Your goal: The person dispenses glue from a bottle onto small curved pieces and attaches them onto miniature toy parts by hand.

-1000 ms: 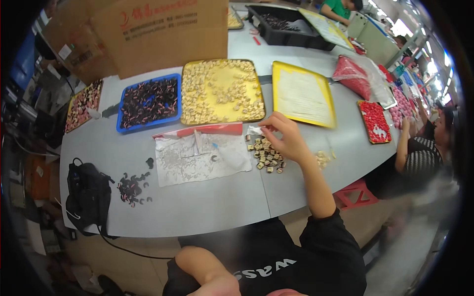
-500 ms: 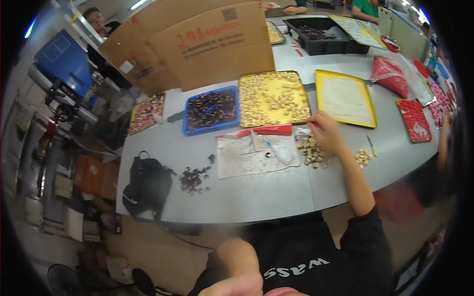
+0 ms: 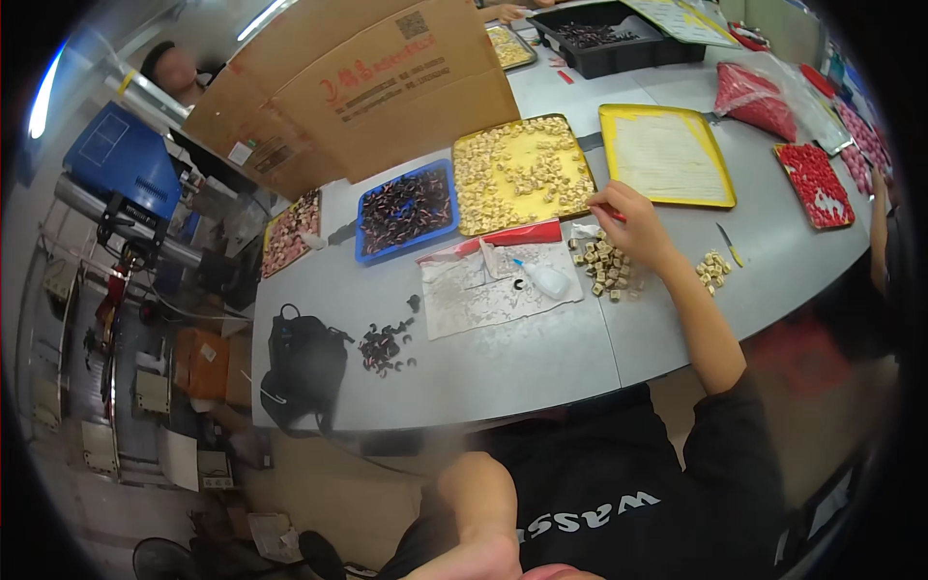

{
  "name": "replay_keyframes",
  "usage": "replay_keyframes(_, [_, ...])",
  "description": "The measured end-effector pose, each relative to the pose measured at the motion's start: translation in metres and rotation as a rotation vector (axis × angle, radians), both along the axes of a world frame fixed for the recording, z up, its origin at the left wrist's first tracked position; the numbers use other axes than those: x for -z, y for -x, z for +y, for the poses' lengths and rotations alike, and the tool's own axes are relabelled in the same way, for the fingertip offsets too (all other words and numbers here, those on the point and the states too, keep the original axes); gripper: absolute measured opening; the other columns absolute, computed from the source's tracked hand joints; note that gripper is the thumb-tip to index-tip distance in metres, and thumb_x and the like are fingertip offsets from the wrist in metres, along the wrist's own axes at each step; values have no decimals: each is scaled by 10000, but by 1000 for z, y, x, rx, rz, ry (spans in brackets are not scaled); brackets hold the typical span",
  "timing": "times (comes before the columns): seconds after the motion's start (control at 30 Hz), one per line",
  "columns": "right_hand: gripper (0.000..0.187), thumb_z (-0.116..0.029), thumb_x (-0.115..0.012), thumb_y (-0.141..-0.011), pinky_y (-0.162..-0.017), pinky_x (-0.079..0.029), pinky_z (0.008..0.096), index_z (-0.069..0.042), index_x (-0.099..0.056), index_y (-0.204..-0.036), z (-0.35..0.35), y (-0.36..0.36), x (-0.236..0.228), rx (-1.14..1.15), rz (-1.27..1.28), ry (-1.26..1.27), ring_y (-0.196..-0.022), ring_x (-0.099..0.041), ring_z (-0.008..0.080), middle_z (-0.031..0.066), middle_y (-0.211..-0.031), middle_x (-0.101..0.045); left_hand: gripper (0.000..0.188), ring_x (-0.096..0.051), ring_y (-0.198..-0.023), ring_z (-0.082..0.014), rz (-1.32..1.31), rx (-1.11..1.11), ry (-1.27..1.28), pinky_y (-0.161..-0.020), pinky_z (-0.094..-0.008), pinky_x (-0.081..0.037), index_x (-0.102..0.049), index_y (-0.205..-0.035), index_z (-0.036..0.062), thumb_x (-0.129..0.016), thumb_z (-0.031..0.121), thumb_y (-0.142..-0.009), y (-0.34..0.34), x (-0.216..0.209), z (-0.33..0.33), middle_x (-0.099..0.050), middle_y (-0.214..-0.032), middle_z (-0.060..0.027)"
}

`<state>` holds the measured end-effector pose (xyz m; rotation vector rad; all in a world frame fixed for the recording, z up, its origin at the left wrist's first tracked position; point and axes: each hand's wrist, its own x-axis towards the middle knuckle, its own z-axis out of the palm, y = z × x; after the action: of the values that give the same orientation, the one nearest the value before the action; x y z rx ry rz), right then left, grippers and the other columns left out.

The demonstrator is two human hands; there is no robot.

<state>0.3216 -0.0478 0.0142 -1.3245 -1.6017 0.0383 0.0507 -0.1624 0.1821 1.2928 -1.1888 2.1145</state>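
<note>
My right hand point(image 3: 630, 224) reaches over the table at the near right corner of a yellow tray point(image 3: 527, 179) of small pale cube-like pieces. Its fingers are closed on a thin red stick-like thing point(image 3: 609, 209), whose kind I cannot make out. Below that hand lies a pile of dark-sided cubes point(image 3: 604, 263). Left of it, a stained white cloth point(image 3: 464, 304) carries a small squeeze bottle point(image 3: 549, 280) with a blue tip and one dark curved piece point(image 3: 519, 285). My left hand point(image 3: 474, 561) is bent back at the lower edge, its fingers hidden.
A blue tray point(image 3: 449, 227) of dark curved pieces stands beside the yellow one; loose ones point(image 3: 385, 346) lie near a black bag point(image 3: 304, 362). Rightward are a yellow-rimmed tray point(image 3: 725, 184), a knife point(image 3: 730, 246), more cubes point(image 3: 713, 271) and a red tray point(image 3: 817, 188). Cardboard point(image 3: 416, 106) stands behind.
The view has shifted and tilted a little. My right hand stays by the yellow tray's corner, and a red stick-like thing now shows in its fingers. My left hand remains low.
</note>
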Motion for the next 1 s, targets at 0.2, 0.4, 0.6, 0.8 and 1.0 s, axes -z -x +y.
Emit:
replay_keyframes(0.2, [52, -1, -599, -844, -639, -477, 314, -3, -581, -892, -7, -1, -2, 27, -17, 40, -711, -577, 239, 108, -791, -552, 184, -501, -918, -178, -229, -9, 205, -769, -284, -427, -522, -1085, 16, -534, 25, -902, -25, -4, -2, -498, -1054, -67])
replay_keyframes(0.4, [65, 16, -610, -824, -624, -457, 348, -6, -579, -877, -8, 6, -5, -16, -7, 2, -709, -570, 267, 114, -786, -553, 165, -507, -951, -188, -29, -9, 298, -801, -290, -435, -524, -1078, 36, -543, 45, -915, -19, 29, 0, -502, -1104, -60])
replay_keyframes(0.6, [95, 26, -625, -803, -624, -453, 361, -13, -581, -878, -8, 10, -13, -16, -55, -44, -714, -562, 287, 114, -770, -542, 135, -503, -952, -195, -154, 0, 448, -805, -284, -438, -543, -1049, 36, -535, 42, -914, -40, 18, 7, -524, -1034, -45])
replay_keyframes(0.8, [138, 69, -632, -787, -603, -443, 306, 4, -613, -907, -8, 12, -14, -33, -68, -88, -674, -555, 216, 98, -757, -554, 116, -496, -918, -183, -169, 77, 465, -761, -266, -427, -551, -1022, 38, -529, 35, -908, -36, 31, 4, -529, -994, -33])
replay_keyframes(1.0, [128, 55, -633, -786, -611, -448, 328, -5, -607, -896, -8, 14, -13, -32, -55, -60, -685, -556, 242, 105, -761, -552, 88, -484, -853, -154, -160, 127, 576, -703, -246, -412, -572, -981, 56, -535, 39, -903, -36, 34, -4, -531, -930, 0])
